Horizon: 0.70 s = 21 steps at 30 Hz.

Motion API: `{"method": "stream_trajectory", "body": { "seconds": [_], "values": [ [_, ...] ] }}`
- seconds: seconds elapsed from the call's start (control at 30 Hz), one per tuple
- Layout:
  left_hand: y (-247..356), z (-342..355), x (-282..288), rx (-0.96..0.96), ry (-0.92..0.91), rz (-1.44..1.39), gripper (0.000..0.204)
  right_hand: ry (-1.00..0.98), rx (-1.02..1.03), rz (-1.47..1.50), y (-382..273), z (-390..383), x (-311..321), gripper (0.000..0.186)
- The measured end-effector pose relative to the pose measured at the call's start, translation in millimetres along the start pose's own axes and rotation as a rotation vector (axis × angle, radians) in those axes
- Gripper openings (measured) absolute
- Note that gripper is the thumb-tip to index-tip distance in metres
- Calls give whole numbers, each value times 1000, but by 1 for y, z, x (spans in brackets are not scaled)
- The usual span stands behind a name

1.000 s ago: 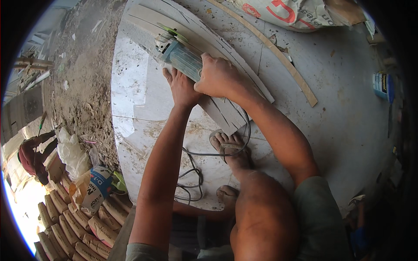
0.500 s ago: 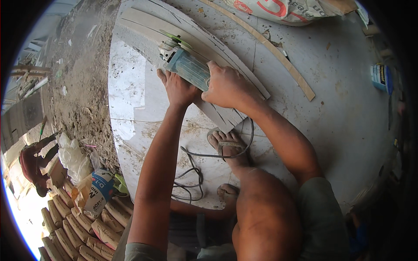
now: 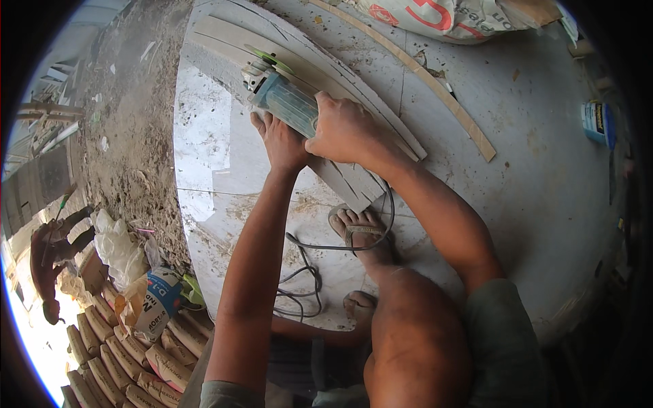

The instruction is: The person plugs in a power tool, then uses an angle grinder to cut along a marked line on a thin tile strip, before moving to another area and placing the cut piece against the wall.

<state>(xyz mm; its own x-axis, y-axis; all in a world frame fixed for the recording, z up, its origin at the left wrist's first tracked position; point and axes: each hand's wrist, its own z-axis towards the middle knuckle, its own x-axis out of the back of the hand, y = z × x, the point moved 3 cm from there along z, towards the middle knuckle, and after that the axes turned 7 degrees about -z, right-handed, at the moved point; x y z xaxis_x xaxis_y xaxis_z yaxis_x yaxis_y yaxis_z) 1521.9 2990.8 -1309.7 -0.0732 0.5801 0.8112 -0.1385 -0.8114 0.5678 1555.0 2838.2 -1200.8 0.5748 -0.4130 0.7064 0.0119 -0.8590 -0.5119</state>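
Observation:
My right hand (image 3: 347,129) grips the rear body of an angle grinder (image 3: 282,102), which has a dusty teal casing and a green disc (image 3: 279,62). Just below it and partly hidden by it, my left hand (image 3: 279,139) rests with fingers spread on a pale grey board (image 3: 347,183) that has dark cut lines and a curved edge. The grinder's disc is over this board, and its black cord (image 3: 320,245) loops down past my sandaled foot (image 3: 360,241).
A curved tan strip (image 3: 456,112) lies right of the board, a printed sack (image 3: 435,17) behind it. A blue-lidded tub (image 3: 596,122) is far right. Rough rubble (image 3: 129,156) borders the white surface on the left. A person (image 3: 51,258) bends near stacked paper bags (image 3: 115,360) and crumpled plastic (image 3: 119,251).
My hands and the grinder stay in nearly the same place, with only slight shifts. The person at the left has bent further down, an arm reaching right.

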Motion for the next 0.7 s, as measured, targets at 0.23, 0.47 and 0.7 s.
{"method": "stream_trajectory", "body": {
  "seconds": [0.23, 0.47, 0.7],
  "values": [
    [-10, 5, 20, 85, 0, -87, 72, 7, -14, -140, -35, 29, -7, 64],
    [-10, -3, 4, 128, 13, -107, 95, 42, 76, -48, -21, 27, -21, 86],
    [1, -10, 6, 143, 46, -198, 104, 127, 138, -136, 7, 26, -34, 86]
  ]
}}
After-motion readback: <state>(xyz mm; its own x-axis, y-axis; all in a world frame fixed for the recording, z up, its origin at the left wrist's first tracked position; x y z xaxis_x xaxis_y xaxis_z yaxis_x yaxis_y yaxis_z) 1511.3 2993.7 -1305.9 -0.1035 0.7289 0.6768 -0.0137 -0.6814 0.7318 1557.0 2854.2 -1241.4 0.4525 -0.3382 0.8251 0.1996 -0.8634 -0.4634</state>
